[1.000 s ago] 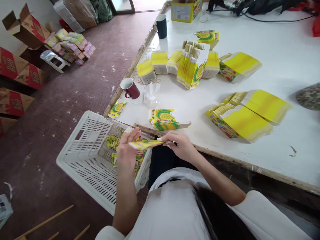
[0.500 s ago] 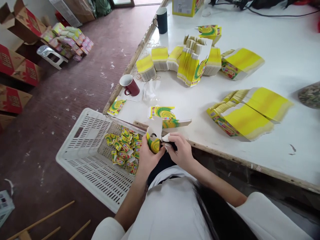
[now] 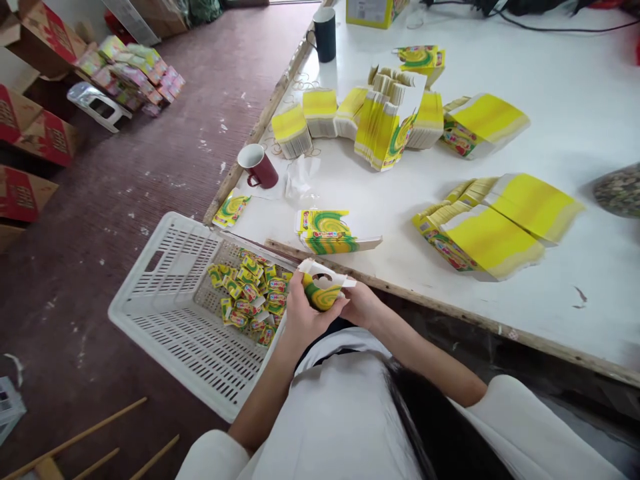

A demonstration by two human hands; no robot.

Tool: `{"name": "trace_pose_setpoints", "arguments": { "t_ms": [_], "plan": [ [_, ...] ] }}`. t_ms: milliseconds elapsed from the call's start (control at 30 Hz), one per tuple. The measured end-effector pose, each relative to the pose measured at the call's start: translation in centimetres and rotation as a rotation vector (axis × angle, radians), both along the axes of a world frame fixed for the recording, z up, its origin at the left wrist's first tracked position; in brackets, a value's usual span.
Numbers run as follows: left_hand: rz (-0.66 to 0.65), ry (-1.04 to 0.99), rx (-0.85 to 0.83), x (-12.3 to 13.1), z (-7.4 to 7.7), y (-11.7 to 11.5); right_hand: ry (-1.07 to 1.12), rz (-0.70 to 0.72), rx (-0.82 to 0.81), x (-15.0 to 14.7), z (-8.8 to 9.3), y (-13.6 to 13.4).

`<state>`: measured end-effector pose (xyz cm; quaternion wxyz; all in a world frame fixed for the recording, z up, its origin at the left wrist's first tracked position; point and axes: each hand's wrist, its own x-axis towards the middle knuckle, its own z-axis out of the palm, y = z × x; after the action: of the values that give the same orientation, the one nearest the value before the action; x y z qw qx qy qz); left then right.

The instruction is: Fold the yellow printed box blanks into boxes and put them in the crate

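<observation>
Both my hands grip one small yellow-and-green carton [image 3: 323,288] just in front of my body, at the table's near edge. My left hand [image 3: 301,319] wraps its left side with curled fingers. My right hand [image 3: 361,305] pinches its right side, beside the white top flap. A small stack of flat cartons [image 3: 326,232] lies on the table just beyond my hands. To the left, the white plastic crate [image 3: 170,300] holds several small folded cartons [image 3: 250,295].
The white table [image 3: 550,133] carries fanned piles of flat yellow cartons [image 3: 493,223], upright bundles [image 3: 387,123], a red mug [image 3: 257,167] and a dark cup [image 3: 325,33]. Cardboard boxes [image 3: 30,127] and a white stool [image 3: 95,103] stand on the floor at left.
The flat carton held stretched between my hands has been opened up into a box shape. My left hand moved right from over the crate, and both hands drew closer to my body.
</observation>
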<state>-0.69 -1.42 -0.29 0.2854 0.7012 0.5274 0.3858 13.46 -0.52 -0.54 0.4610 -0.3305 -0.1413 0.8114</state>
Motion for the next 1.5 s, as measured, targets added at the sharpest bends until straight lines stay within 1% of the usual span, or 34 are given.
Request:
{"name": "trace_pose_setpoints", "arguments": {
  "t_ms": [67, 133, 200, 267, 333, 400, 500, 567, 667, 767, 800, 867, 900, 967, 1033, 1100, 1133, 1233, 1267, 1367, 1433, 1500],
  "plan": [
    [-0.014, 0.022, -0.01, 0.0, 0.2, 0.3, -0.004, -0.078, 0.044, -0.3, -0.7, -0.6],
    [-0.01, 0.065, -0.022, -0.2, 0.4, 0.7, -0.1, -0.163, 0.16, 0.1, -0.9, -0.8],
    [-0.005, 0.131, -0.017, -0.5, 0.4, 1.1, -0.182, -0.176, 0.271, 0.7, -0.7, -0.7],
    [-0.044, 0.194, 0.024, -0.6, 0.3, 1.1, -0.204, -0.156, 0.304, 1.1, -0.2, -0.5],
    [-0.124, 0.23, 0.078, -0.5, 0.1, 1.0, -0.19, -0.128, 0.279, 1.2, 0.3, -0.2],
    [-0.196, 0.224, 0.124, -0.2, 0.0, 0.7, -0.166, -0.062, 0.247, 1.2, 0.6, -0.1],
    [-0.212, 0.202, 0.15, 0.2, 0.2, 0.4, -0.143, 0.05, 0.263, 1.3, 0.5, 0.0],
    [-0.201, 0.213, 0.125, 0.3, 0.4, 0.4, -0.186, 0.062, 0.323, 1.5, 0.2, -0.1],
    [-0.189, 0.231, 0.009, 0.3, 0.7, 0.6, -0.344, 0.062, 0.484, 2.0, 0.0, -0.3],
    [-0.189, 0.227, -0.112, 0.3, 0.3, 0.9, -0.621, 0.069, 0.665, 2.1, -0.1, -0.9],
    [-0.207, 0.224, -0.119, 0.4, 0.0, 1.0, -0.723, 0.057, 0.72, 2.0, -0.1, -1.0],
    [-0.219, 0.221, -0.075, 0.5, -0.4, 1.2, -0.883, 0.01, 0.817, 1.7, -0.5, -1.2],
    [-0.196, 0.222, -0.044, 0.5, -0.6, 1.3, -0.932, -0.024, 0.851, 1.6, -0.8, -1.2],
    [-0.088, 0.218, -0.024, 0.3, -0.6, 1.5, -0.993, -0.117, 0.85, 1.6, -1.6, -1.1],
    [0.029, 0.185, -0.078, -0.3, -0.3, 1.6, -1.048, -0.221, 0.78, 2.0, -2.2, -0.7],
    [0.078, 0.098, -0.178, -1.0, 0.2, 1.8, -1.104, -0.272, 0.777, 2.4, -2.5, -0.4],
    [0.087, 0.038, -0.229, -1.4, 0.5, 1.8, -1.128, -0.271, 0.826, 2.6, -2.5, -0.2],
    [0.08, -0.15, -0.369, -2.2, 1.2, 2.2, -1.177, -0.216, 1.04, 2.8, -2.2, 0.0],
    [0.075, -0.197, -0.409, -2.3, 1.3, 2.3, -1.192, -0.206, 1.079, 2.8, -2.1, 0.0],
    [0.08, -0.267, -0.48, -2.4, 1.7, 2.7, -1.237, -0.217, 1.094, 2.8, -2.1, 0.0],
    [0.119, -0.304, -0.49, -2.3, 1.8, 2.9, -1.237, -0.226, 1.095, 2.8, -2.2, 0.0],
    [0.15, -0.379, -0.508, -2.3, 1.9, 3.0, -1.213, -0.2, 1.103, 2.8, -2.5, -0.1]
  ]
}}
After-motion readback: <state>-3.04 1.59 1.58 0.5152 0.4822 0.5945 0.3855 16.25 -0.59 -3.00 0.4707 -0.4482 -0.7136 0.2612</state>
